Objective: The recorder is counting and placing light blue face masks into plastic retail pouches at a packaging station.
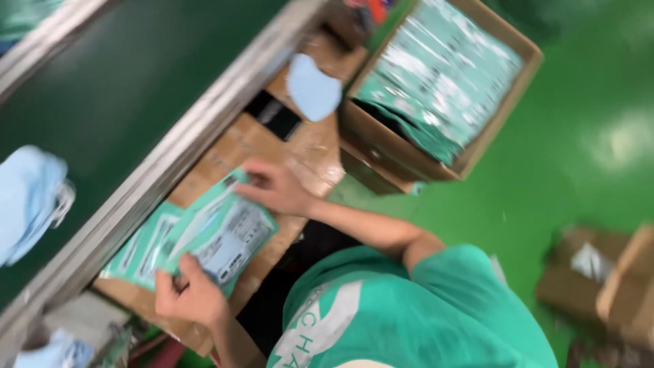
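- Blue cloth bundle (27, 197) at the far left, lying on the dark green conveyor belt (116, 88); the belt's metal rail (170, 160) runs from 7 to 1 o'clock.
- Second green packet (136, 252) lies flat on the cardboard bench top (303, 146), at 9 o'clock of the held one and partly under it.
- Left hand (191, 294): thumb on top, fingers underneath, clamped on the lower corner of the green packet.
- Green packet (221, 232): flat pouch, mint green with a whitish label panel, held just over the bench between both hands. Its long axis runs from 7 to 1 o'clock, left hand at the 7 end, right hand at the 1 end. Both hands touch it, so neither is nearer.
- Right hand (272, 187): fingers laid on the packet's upper edge, close together. Motion blur; cannot tell if they are pinching or only resting.
- Black flat item (272, 114) and pale blue piece (313, 85) on the bench, at 12 to 1 o'clock of the right hand.
- Open cardboard box (381, 140) at 2 o'clock, packed with rows of similar green pouches (443, 75).
- Green floor (579, 136); crumpled brown cartons (606, 279) at the far right.
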